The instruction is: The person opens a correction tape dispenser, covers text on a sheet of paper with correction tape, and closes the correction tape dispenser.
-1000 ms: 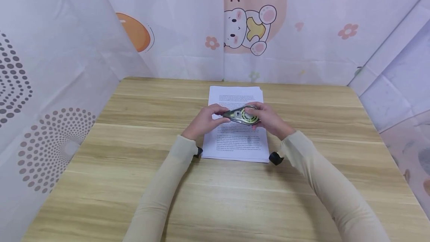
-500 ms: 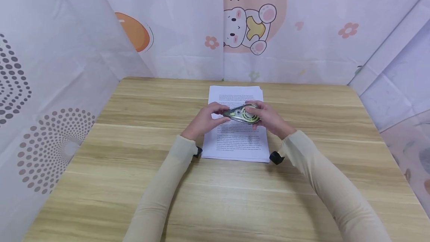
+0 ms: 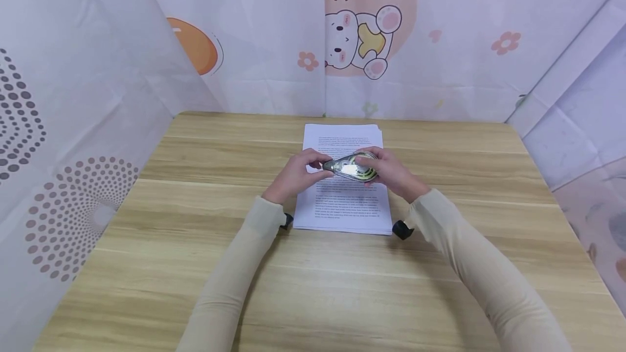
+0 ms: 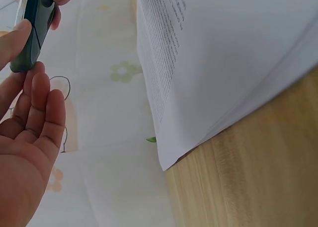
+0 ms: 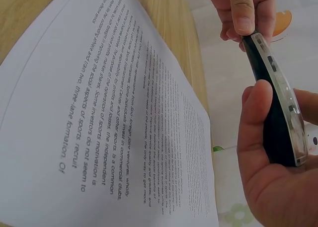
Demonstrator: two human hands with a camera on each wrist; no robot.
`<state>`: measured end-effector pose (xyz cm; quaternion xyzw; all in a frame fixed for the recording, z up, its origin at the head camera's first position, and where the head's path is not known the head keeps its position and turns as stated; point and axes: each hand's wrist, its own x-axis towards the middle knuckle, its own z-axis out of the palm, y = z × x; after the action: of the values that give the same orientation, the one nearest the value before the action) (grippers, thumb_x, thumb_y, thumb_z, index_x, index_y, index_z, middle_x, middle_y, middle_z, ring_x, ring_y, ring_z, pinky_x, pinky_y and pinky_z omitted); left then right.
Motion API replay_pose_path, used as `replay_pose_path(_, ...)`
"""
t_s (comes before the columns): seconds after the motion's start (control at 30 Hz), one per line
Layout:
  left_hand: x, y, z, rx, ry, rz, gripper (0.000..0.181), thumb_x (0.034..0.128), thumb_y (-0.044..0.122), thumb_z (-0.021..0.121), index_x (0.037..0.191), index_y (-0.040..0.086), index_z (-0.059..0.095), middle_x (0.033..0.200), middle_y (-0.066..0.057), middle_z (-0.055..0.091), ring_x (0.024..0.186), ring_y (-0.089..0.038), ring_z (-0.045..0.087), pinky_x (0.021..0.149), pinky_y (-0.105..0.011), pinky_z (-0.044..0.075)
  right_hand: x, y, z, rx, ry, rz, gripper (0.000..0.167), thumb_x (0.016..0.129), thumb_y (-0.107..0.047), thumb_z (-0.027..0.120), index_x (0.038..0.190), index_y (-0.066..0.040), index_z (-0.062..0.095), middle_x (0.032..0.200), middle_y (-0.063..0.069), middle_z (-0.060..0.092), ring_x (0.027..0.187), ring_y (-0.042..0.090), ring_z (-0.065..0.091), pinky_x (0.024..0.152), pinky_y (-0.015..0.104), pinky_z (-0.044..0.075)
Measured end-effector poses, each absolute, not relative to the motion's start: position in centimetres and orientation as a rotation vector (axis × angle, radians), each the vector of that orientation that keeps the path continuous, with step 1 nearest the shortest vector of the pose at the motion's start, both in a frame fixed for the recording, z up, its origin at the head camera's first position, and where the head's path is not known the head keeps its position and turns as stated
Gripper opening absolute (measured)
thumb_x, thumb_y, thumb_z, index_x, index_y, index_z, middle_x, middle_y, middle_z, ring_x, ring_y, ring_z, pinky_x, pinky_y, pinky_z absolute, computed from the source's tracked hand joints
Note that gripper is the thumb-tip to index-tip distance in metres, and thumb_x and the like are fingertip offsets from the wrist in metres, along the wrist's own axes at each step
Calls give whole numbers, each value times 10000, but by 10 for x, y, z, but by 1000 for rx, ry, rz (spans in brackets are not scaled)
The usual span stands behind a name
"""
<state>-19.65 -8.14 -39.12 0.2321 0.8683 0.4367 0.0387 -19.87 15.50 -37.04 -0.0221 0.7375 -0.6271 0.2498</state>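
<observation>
A correction tape dispenser [image 3: 347, 168], teardrop-shaped with a clear top, dark underside and yellow-green wheel, is held above a stack of printed paper [image 3: 344, 212]. My right hand [image 3: 394, 174] grips its wide round end, thumb on top. At the narrow tip, my left hand [image 3: 295, 177] pinches with thumb and index finger. In the left wrist view the dispenser [image 4: 31, 40] shows edge-on, the left hand's other fingers extended below the tip. The right wrist view shows the dispenser's dark side [image 5: 274, 122] and clear cover, raised off the paper.
The paper lies on a wood-grain table [image 3: 313, 292], its sheets slightly uneven at the edges. A patterned curtain [image 3: 254, 58] hangs along the table's far side, with more cloth at left and right. Black wrist straps [image 3: 402, 230] show at both cuffs.
The dispenser has tilted slightly, so a bright reflection now shows on its clear top. Both hands keep their hold and have barely moved.
</observation>
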Motion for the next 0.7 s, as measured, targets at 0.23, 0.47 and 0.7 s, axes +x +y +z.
replay_pose_path(0.23,-196,-82,-389,738,2653,1312,359,806,256,731,1139,139,664,1042,-2,618,956,-191,554,896,-436,479,-199,157,-369,-99,2017,-1681,413,971,-214,479,1328,-11,429,1043,76,551,746,93,582,625,235,509)
replay_pose_path(0.47,-195,-84,-388,731,2612,1297,377,803,285,732,1147,147,658,1042,6,607,973,-190,542,905,-448,470,-198,160,-368,-122,2008,-1656,399,975,-209,469,1322,-14,436,1077,138,555,747,102,582,632,242,504)
replay_pose_path(0.7,-196,-85,-390,743,2613,1323,384,799,304,734,1143,149,663,1031,16,605,981,-234,553,902,-438,471,-197,159,-369,-88,1993,-1669,406,973,-232,477,1328,-40,437,1191,223,510,764,108,582,640,248,508)
